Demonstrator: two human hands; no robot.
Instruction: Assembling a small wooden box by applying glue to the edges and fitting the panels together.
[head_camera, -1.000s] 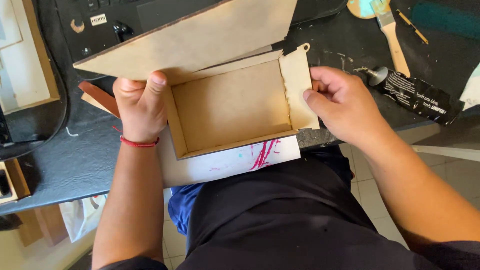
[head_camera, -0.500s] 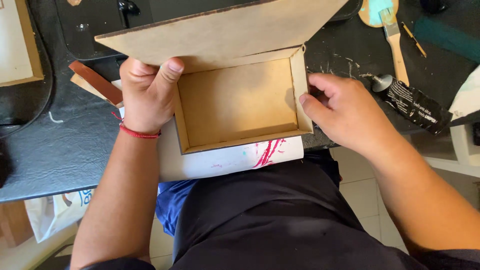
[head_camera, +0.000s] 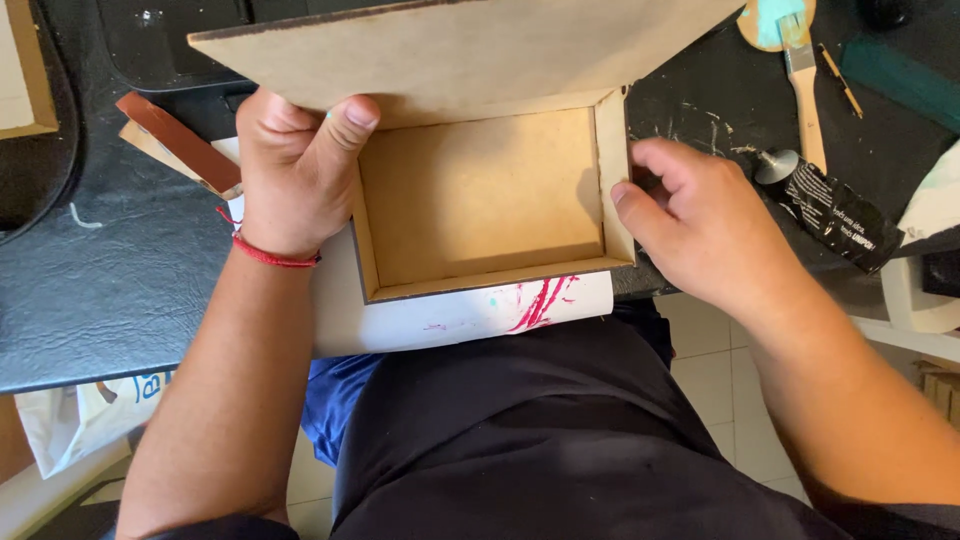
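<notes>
Two hands, left (head_camera: 295, 170) and right (head_camera: 700, 225), on one wooden box (head_camera: 480, 195).

A black, leather-grained table top (head_camera: 120, 270) carries everything. At its near edge lies a white sheet of paper streaked with red paint (head_camera: 470, 315), and on that sheet stands an open shallow box of brown fibreboard (head_camera: 485, 195). To the right lie a black glue tube (head_camera: 835, 210) and, farther off, a wooden-handled paintbrush (head_camera: 805, 85). At far left lies a brown leather strip (head_camera: 175, 140).

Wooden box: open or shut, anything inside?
Open and empty: the wooden box has its lid raised, bare floor visible; left hand grips its wall.
</notes>
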